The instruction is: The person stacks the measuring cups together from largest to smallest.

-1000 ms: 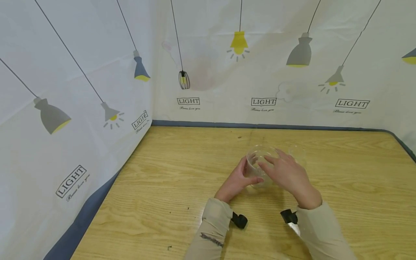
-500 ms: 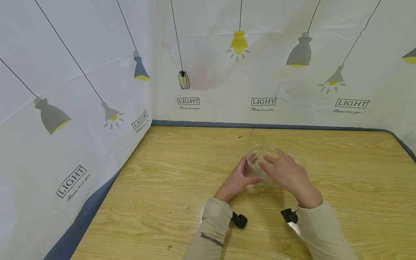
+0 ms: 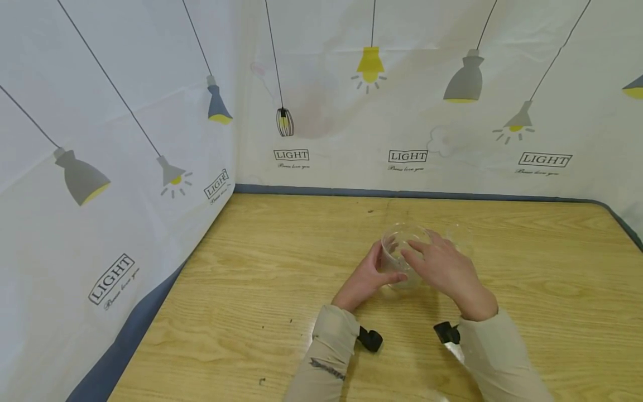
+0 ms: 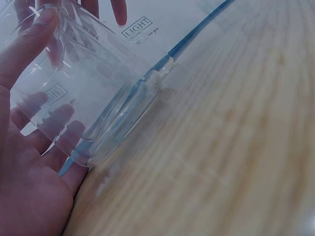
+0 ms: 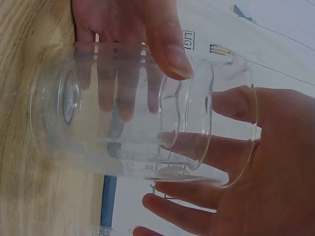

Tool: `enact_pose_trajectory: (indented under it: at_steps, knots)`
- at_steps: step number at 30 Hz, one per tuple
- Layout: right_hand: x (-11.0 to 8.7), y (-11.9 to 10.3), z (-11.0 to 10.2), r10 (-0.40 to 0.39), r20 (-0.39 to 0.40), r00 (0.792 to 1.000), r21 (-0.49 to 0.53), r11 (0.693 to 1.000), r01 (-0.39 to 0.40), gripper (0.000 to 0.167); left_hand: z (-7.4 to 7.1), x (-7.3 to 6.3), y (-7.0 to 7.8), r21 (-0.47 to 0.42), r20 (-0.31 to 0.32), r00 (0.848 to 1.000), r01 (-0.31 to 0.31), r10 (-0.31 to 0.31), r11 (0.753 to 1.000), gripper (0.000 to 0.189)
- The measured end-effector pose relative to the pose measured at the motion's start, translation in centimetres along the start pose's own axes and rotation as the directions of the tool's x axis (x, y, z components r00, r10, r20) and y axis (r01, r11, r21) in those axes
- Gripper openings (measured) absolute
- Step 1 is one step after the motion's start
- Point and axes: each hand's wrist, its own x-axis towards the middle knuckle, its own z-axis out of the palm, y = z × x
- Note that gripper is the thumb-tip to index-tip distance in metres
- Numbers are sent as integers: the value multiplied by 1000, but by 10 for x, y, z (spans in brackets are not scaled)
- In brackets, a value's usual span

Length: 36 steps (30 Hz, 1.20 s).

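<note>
A large clear glass beaker (image 3: 397,271) stands near the middle of the wooden table, tilted only in the wrist views. Smaller glass rims show nested inside it, and an inner beaker (image 5: 170,93) is seen through its wall. My left hand (image 3: 365,278) grips the outer beaker from the left, thumb across the front and fingers behind the glass. From the right, my right hand (image 3: 447,268) has its thumb and index finger in the mouth, at the inner beaker's rim. Its other fingers extend outside, along the far side.
Another clear glass vessel (image 3: 459,237) stands just behind the right hand. A white cloth printed with lamps (image 3: 321,100) rises along the table's back and left edges. Small dark specks mark the wooden table (image 3: 241,279).
Both hands and the beaker hold almost the same place; only a slight shift of the head view shows.
</note>
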Motion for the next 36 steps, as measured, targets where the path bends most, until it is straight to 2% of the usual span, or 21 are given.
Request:
enact_pose_trajectory:
  at_steps: [9,14,20,28,36]
  knots:
    - [-1,-1,-1,13,13,1000,16,1000,-13,68,-3,-13,24,-15,18,998,56,-55,998,79]
    - [0,0,-1,17,22,1000,12,1000,-17,67,-2,-9,16,-16,20,998,55,-54,998,80]
    - [1,0,0,16,21,1000,12,1000,-17,66,-1,-2,1,-8,15,1000,15,-15,1000,79]
    - [2,0,0,12,9,1000,3,1000,-12,62,-1,-1,-1,12,8,1000,11,-11,1000,78]
    - [3,-1,0,29,24,999,-7,1000,-29,64,-1,-1,-2,9,6,1000,5,-6,1000,79]
